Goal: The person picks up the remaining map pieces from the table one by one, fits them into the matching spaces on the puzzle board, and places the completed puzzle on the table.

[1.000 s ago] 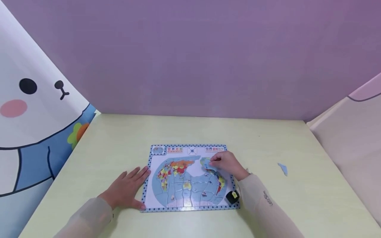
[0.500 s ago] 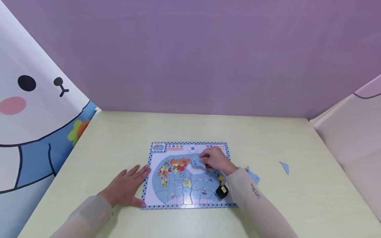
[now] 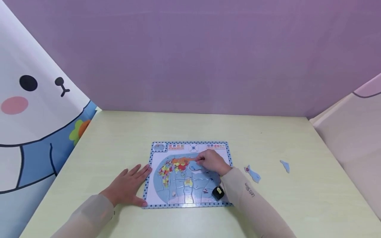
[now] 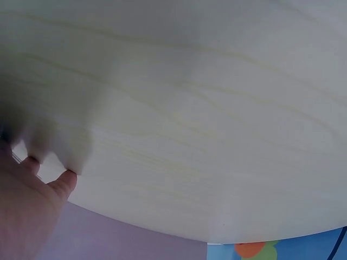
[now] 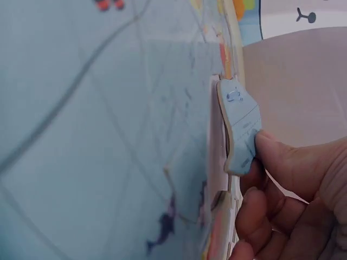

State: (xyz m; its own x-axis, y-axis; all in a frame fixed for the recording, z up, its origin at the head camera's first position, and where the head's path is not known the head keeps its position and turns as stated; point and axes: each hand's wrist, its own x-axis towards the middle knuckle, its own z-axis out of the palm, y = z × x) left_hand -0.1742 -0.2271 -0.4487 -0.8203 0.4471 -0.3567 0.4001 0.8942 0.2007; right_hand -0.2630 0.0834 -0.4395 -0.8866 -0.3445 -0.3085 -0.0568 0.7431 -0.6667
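A world-map jigsaw board (image 3: 150, 188) with a dotted blue border lies on the table. My right hand (image 3: 212, 161) holds a light-blue puzzle piece (image 3: 194, 166) at the upper right of the map. In the right wrist view, the thumb pinches this piece (image 5: 239, 124) at its edge; it stands tilted over a pale gap in the map. Fingers behind it are partly hidden. My left hand (image 3: 128, 186) rests spread on the table, its fingertips and thumb at the board's left edge. The left wrist view shows that hand (image 4: 27, 200) only in part.
Right of the board lie two loose puzzle pieces, a nearer one (image 3: 253, 174) with a red spot and a farther plain blue one (image 3: 285, 166). A black device (image 3: 218, 192) sits by the right wrist, over the board's lower right. A purple wall (image 3: 202, 66) borders the table's back.
My right hand has moved left across the board's upper part, bringing the pinched piece to the gap. The nearer loose piece, earlier hidden by the sleeve, now shows. The left hand has stayed put.
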